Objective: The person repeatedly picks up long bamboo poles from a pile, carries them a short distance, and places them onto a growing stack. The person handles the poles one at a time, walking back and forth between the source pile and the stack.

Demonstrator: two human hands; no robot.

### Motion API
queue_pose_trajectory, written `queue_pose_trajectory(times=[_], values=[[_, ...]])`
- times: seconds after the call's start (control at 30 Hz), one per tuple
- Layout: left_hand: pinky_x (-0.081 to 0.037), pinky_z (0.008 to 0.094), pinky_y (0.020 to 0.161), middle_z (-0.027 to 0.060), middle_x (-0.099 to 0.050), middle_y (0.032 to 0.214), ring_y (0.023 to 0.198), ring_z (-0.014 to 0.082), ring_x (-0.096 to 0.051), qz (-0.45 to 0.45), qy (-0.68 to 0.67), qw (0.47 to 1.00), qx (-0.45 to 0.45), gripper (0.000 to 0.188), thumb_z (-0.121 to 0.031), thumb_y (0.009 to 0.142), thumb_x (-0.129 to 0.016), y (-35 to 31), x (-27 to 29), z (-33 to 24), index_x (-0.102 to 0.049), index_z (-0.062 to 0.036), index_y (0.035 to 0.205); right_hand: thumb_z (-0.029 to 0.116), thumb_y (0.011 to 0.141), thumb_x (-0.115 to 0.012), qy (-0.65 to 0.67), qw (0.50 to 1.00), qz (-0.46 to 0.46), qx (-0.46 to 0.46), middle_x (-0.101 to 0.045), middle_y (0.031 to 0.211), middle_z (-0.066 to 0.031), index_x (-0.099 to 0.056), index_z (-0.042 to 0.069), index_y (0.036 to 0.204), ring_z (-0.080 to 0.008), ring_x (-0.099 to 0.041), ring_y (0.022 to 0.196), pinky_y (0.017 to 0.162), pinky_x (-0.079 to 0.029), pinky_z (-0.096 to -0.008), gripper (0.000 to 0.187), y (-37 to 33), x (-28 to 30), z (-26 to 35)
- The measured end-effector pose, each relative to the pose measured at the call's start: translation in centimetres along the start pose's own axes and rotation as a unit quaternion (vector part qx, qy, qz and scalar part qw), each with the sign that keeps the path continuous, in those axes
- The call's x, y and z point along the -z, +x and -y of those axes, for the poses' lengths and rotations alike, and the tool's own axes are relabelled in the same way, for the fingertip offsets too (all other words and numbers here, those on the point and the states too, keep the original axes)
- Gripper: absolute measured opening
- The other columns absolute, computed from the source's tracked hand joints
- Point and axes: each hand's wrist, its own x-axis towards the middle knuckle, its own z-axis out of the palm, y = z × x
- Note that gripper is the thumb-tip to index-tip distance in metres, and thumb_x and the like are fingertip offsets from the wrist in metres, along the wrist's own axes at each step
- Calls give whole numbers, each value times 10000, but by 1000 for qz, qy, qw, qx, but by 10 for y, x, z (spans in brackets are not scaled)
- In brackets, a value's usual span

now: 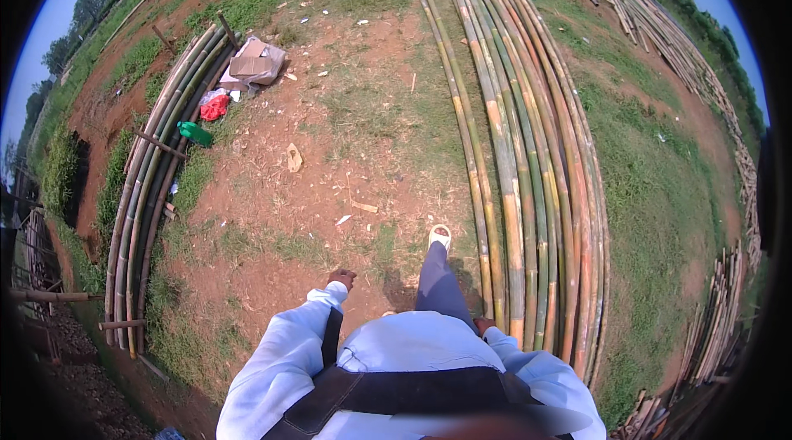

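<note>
My left hand [341,277] hangs in front of my body, over bare reddish soil. Its fingers look curled in, and nothing shows in them. Low beside my right hip is my right hand [484,324], mostly covered by my sleeve and body, so its fingers cannot be made out. It is nearest to a long row of green and tan bamboo poles [528,167] lying on the ground to my right; whether it touches them is unclear. One foot in a pale sandal [440,235] is stepped forward, left of the poles.
Another bundle of bamboo poles [132,234] lies on crosspieces at left. By its far end are a cardboard box [247,65], a red plastic bag [214,107] and a green bottle [195,134]. More poles [652,23] are stacked at far right. Small litter dots the soil and grass.
</note>
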Motion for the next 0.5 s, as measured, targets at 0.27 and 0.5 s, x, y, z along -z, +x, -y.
queue_pose_trajectory(times=[0.27,0.5], values=[[-466,311,605,118,-610,850,688,199,-586,171,-250,940,159,244,-203,768,-534,66,-30,-136,-560,-67,969,300,750,-505,-82,982,169,-21,-603,860,-113,-599,104,888,-288,-583,759,642,-463,-392,257,160,154,-90],[-473,304,737,145,-606,972,869,221,-596,26,199,979,-49,281,-157,753,-540,126,-49,-229,-592,-57,1011,124,718,-522,552,804,-150,-165,-602,835,-113,-523,67,1063,-225,-582,703,600,-457,-347,349,347,433,-124]])
